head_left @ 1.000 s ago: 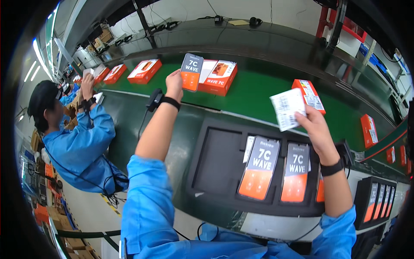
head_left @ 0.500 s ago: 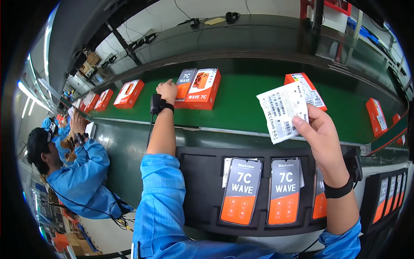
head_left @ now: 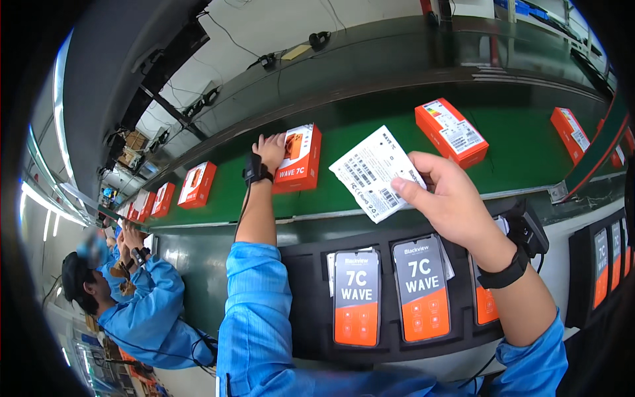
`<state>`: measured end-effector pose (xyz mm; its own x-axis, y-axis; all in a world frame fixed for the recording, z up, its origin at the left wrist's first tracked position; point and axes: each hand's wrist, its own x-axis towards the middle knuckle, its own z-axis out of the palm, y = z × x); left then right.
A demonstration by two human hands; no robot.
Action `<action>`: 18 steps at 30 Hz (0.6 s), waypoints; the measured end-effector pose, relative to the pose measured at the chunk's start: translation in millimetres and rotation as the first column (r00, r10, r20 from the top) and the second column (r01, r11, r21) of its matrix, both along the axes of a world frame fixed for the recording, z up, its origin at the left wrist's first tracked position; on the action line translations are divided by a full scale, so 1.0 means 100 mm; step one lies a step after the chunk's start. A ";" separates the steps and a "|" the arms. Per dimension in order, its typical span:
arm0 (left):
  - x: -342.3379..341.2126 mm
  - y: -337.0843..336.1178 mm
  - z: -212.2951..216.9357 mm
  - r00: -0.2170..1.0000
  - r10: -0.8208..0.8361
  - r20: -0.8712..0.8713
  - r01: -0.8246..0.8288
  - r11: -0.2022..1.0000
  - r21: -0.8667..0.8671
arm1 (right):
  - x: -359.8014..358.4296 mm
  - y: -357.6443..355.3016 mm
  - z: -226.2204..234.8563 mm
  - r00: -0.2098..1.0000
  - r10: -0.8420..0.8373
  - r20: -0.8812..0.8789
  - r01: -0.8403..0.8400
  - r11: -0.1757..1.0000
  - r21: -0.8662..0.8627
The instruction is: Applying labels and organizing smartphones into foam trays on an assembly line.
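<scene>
My right hand pinches a flat white packet printed with black barcodes, held tilted above the green belt's near edge. My left hand reaches out to an orange-and-white box on the belt. Its fingers are stretched and a little apart at the box's left edge; what lies under the palm is hidden. Below the hands, a black tray holds phones with grey-and-orange screen films, among them a left phone and a middle phone. A third phone is partly covered by my right forearm.
On the green belt stand a labelled orange box, another at the far right and several at the left. A co-worker in blue sits to the left. A second black tray with phones stands at the right.
My right hand has brought the packet leftward, nearer the box. The phone that showed beside the box under my left hand is out of sight. The view has shifted.
</scene>
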<state>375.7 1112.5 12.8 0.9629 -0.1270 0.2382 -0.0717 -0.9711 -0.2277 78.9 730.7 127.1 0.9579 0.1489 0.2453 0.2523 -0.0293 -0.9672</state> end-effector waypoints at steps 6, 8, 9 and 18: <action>-0.13 -0.35 -0.08 0.998 0.006 0.055 0.006 0.977 -0.213 | -0.05 -0.04 0.06 0.998 0.043 0.053 -0.045 0.999 0.027; -0.17 -0.49 -0.13 0.952 -0.133 -0.274 -0.081 0.757 -0.648 | -0.04 -0.06 0.06 0.993 0.043 0.109 -0.052 0.995 0.083; -0.24 -0.59 -0.20 0.961 -0.167 -0.218 0.001 0.795 -0.607 | -0.04 -0.06 0.06 0.989 0.062 0.138 -0.078 0.990 0.115; -0.91 -1.20 0.40 0.894 -0.142 0.426 0.272 0.927 -0.260 | 0.04 -0.25 0.10 0.991 0.003 0.135 -0.024 0.988 0.151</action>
